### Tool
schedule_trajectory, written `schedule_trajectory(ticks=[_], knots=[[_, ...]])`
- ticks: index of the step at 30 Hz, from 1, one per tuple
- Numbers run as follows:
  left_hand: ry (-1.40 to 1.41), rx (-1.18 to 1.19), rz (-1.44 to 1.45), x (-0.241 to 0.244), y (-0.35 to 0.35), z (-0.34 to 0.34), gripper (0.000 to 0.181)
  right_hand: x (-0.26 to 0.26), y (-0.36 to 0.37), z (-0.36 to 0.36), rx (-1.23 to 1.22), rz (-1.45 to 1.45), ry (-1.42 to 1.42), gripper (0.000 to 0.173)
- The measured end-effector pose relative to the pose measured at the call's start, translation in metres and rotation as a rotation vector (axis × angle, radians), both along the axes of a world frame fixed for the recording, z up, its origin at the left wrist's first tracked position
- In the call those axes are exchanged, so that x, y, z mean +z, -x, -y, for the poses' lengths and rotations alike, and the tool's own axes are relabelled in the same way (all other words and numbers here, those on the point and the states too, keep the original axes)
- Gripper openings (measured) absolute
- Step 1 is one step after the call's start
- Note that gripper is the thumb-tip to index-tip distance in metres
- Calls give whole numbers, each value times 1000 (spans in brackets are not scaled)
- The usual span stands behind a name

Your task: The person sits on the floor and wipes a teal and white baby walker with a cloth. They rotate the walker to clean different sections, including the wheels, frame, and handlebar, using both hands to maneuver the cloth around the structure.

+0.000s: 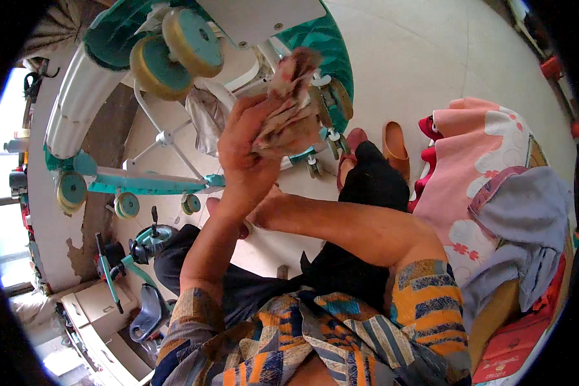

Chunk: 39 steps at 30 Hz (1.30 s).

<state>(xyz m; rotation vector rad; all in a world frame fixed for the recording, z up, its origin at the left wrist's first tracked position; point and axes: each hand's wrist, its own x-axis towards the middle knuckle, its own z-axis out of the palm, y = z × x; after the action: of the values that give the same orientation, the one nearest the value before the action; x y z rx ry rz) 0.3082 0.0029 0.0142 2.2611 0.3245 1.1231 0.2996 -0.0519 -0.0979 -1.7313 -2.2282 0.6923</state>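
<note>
My left hand (246,135) is raised near the middle of the view, its fingers closed on a crumpled, stained cloth rag (287,116). The rag and the fingers are slightly blurred. Just behind my left wrist, my right hand (268,207) is mostly hidden, so its fingers and anything in them cannot be made out. A baby walker in white and teal plastic (140,182) stands tipped up before me, its underside and wheels showing. Paired caster wheels (193,43) lie to the upper left of the rag, and more wheels (335,99) are to its right. Grey fabric (207,120) hangs inside the frame.
A brown slipper (396,152) lies beside my shod foot. To the right, a pink floral cloth (456,159) and grey-blue clothing (516,212) are draped over furniture. A child's tricycle (135,270) stands at the lower left, near white drawers (101,309). Worn wall plaster (91,231) is behind the walker.
</note>
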Motion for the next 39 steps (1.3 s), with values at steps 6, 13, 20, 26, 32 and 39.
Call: schedule_trajectory(ticks=[6, 13, 20, 26, 32, 39], knots=[[-382, -35, -208, 9, -44, 23, 31, -6, -4, 16, -50, -18, -59, 37], [-332, -413, -581, -53, -36, 32, 27, -16, -12, 25, -127, -52, -140, 38], [356, -73, -388, -44, 44, 9, 28, -18, -27, 17, -145, -37, -197, 39], [626, 216, -405, -29, 124, -2, 30, 40, -31, 7, 99, -54, 22, 46], [335, 201, -389, -43, 181, -27, 35, 22, -9, -7, 89, -690, 457, 47], [276, 62, -460, -78, 197, -25, 45, 21, 23, 4, -412, -1396, 537, 36]])
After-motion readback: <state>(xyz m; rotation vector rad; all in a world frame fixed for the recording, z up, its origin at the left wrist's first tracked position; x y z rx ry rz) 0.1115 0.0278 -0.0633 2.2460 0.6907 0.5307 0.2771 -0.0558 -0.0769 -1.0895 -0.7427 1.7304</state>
